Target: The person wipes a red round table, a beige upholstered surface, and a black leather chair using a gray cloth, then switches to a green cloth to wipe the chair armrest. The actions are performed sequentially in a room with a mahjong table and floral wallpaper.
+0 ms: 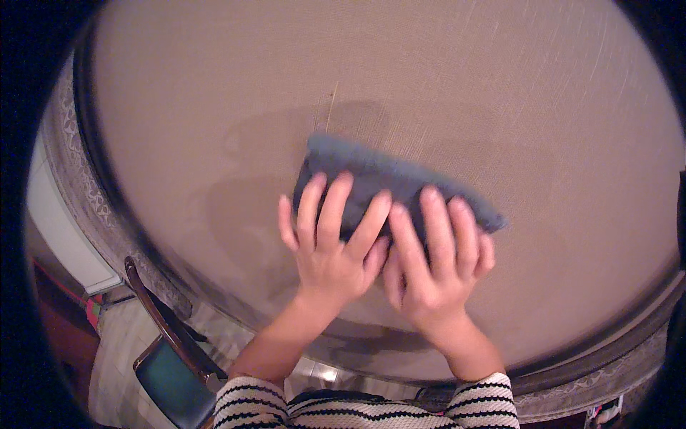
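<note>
A folded blue-grey cloth [407, 171] lies on the beige tabletop [257, 64] of a large round table, set slantwise from upper left to lower right. My left hand [335, 246] presses on its left part with fingers spread. Beside it, my right hand [439, 252] presses on the right part, its fingertips near the cloth's far edge. The two thumbs are close together between the hands. Beyond the cloth's left end, a thin light streak runs along the tabletop, and the hands and arms cast shadows on it.
The table's dark rim [115, 193] curves round the left and near sides, with a patterned cloth skirt [75, 128] below it. At lower left stands a chair with a dark green seat [174, 381] and a curved wooden arm [161, 316]. A white panel [69, 230] is at the left.
</note>
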`<state>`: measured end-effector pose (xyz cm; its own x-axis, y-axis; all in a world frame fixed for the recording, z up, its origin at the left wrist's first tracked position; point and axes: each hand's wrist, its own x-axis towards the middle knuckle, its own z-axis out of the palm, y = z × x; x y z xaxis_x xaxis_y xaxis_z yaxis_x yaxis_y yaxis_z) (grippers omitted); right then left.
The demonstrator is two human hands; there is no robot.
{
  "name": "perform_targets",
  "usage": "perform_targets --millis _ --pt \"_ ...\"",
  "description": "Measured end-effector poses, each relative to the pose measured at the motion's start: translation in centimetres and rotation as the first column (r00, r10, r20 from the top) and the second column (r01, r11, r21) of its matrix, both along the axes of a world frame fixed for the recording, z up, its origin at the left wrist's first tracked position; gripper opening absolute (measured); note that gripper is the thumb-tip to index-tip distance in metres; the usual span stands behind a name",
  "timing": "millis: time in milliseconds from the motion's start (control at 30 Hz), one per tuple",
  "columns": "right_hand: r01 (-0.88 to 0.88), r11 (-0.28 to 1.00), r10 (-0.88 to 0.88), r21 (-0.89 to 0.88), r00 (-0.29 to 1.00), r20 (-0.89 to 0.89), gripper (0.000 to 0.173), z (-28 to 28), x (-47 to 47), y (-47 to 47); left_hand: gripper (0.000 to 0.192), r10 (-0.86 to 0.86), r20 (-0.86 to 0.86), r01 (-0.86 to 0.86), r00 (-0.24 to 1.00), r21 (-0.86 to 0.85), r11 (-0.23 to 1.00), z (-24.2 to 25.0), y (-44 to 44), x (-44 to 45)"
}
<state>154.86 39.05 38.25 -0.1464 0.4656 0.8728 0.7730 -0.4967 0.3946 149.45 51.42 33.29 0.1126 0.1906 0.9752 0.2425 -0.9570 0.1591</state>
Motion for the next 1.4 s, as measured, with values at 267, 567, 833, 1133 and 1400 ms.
perform_targets --millis 267,567,833,1133,1400 --pt "-0.059 0.98 0.08 -0.191 0.991 0.105 0.038 -4.6 -0.6 -0.5 0.043 -0.057 -0.086 0.047 0.995 -0.11 0.993 -7.0 -0.6 -2.0" --pt "-0.047 0.998 0.046 0.043 0.999 0.028 0.04 1.8 0.9 0.6 0.044 0.008 0.013 -0.008 1.0 0.029 1.0 1.6 0.8 0.4" --pt "-0.098 0.943 0.101 -0.317 0.995 -0.007 0.041 -11.1 -0.6 -2.1 0.044 -0.039 -0.154 0.026 0.987 -0.082 0.996 -14.5 -2.0 -2.7" --pt "-0.057 0.995 0.051 -0.084 0.996 -0.071 0.042 -4.4 0.2 0.2 0.042 -0.078 -0.036 0.077 0.996 -0.046 0.996 -5.4 1.1 -0.7" --pt "-0.106 0.964 0.091 -0.245 0.993 -0.071 0.037 -16.1 -0.5 -1.0 0.047 -0.136 -0.095 0.115 0.986 -0.201 0.973 -18.5 -1.3 -2.2"
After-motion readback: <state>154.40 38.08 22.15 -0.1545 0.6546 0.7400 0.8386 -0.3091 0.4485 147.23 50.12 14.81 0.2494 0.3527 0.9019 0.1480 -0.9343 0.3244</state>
